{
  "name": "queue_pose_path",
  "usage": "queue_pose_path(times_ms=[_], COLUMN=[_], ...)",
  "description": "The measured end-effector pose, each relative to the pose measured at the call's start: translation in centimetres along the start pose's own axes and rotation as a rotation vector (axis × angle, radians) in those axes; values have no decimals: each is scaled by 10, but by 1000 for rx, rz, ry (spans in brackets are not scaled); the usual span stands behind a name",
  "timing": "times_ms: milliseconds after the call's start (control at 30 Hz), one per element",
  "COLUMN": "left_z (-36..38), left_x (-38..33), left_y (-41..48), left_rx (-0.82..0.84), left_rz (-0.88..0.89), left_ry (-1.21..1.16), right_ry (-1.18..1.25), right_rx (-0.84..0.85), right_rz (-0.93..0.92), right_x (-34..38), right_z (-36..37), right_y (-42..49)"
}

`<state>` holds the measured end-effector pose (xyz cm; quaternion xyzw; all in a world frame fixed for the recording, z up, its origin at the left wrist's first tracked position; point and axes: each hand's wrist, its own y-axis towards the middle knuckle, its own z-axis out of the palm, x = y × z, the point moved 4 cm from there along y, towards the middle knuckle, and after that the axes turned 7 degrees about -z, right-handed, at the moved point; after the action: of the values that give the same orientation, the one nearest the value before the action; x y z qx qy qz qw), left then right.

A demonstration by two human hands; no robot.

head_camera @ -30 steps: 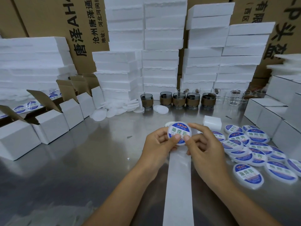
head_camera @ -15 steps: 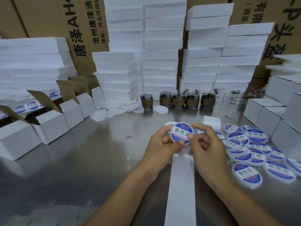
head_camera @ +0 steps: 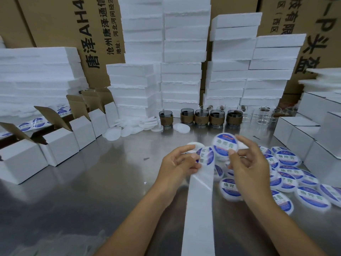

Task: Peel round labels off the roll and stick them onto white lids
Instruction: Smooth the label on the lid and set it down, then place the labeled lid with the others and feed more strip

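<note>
We see the left hand (head_camera: 181, 163) pinching the top end of a long white paper backing strip (head_camera: 199, 218), thumb on top. The strip runs from those fingers down towards us across the shiny metal table (head_camera: 92, 182). A round blue-and-white label (head_camera: 205, 156) sits on the strip just beyond the left thumb, touching it.

The right hand (head_camera: 249, 163) holds a round white plastic lid with a blue label (head_camera: 224, 145) by its rim, between thumb and forefinger. The lid is blurred, raised above the table, and lies up and to the left of the palm, just beside the strip's label. To the right of that hand, a heap of already labelled white lids (head_camera: 287, 174) lies on the table.
</note>
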<state>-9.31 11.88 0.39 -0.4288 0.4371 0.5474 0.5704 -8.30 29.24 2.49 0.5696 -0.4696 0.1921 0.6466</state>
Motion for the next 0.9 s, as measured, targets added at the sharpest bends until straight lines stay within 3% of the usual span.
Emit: queue_pose_path(times_ms=[133,433,533,733,900], left_z=[-11,-48,-72,-147,-192], left_x=[-4,-6,-13,-43,-50], left_y=[-1,19,42,96,127], left_rx=[-78,-372,-427,-603,-644], left_rz=[16,7,2,68,31], left_ry=[-36,-42,133,712,1154], right_ry=[-284,-1046,-1074,-1036,-961], right_rx=[-124,83,119,61,-20], right_rz=[1,7,-59,-514,-736], right_x=[-15,-19,-14,-1,-6], right_z=[-26,-31,-22,7,22], right_y=[10,13,12,6,4])
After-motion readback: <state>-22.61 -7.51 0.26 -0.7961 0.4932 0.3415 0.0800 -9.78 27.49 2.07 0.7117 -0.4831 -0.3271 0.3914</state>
